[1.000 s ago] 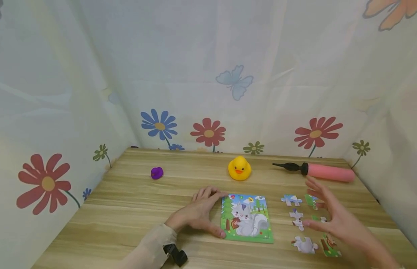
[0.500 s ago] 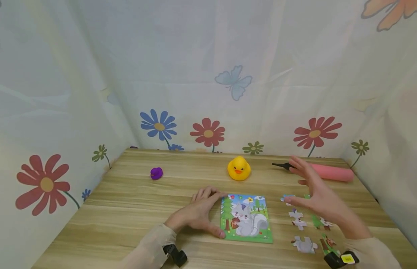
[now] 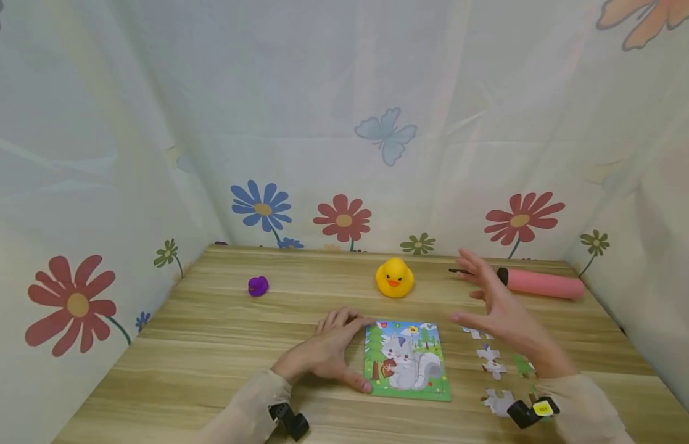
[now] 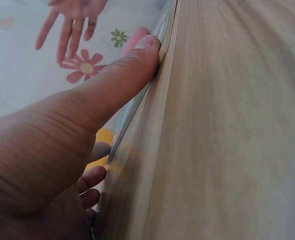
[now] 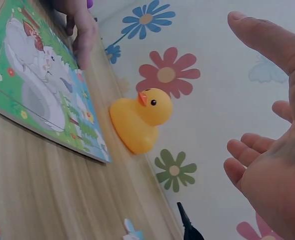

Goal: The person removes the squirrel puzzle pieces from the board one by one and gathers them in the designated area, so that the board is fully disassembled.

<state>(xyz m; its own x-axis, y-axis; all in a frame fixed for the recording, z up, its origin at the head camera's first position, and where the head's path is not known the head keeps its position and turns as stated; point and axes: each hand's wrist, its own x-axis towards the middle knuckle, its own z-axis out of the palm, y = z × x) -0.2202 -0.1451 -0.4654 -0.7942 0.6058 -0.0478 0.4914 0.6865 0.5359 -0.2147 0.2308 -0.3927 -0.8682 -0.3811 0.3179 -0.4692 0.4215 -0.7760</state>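
A squirrel-picture puzzle board lies flat on the wooden table. My left hand rests at its left side, the thumb touching the lower left corner and the index finger the upper left one. In the left wrist view the thumb lies straight along the board's edge. My right hand hovers with spread fingers and holds nothing, above and behind several loose puzzle pieces. It partly hides these pieces and the black nozzle of a pink hand pump. In the right wrist view its palm shows bare.
Behind the board stands a yellow rubber duck. A small purple duck sits farther left. Floral cloth hangs along the back and both sides of the table.
My right hand has moved left and away from me, from over the puzzle pieces toward the pump's nozzle. The left hand and the board stay where they were.
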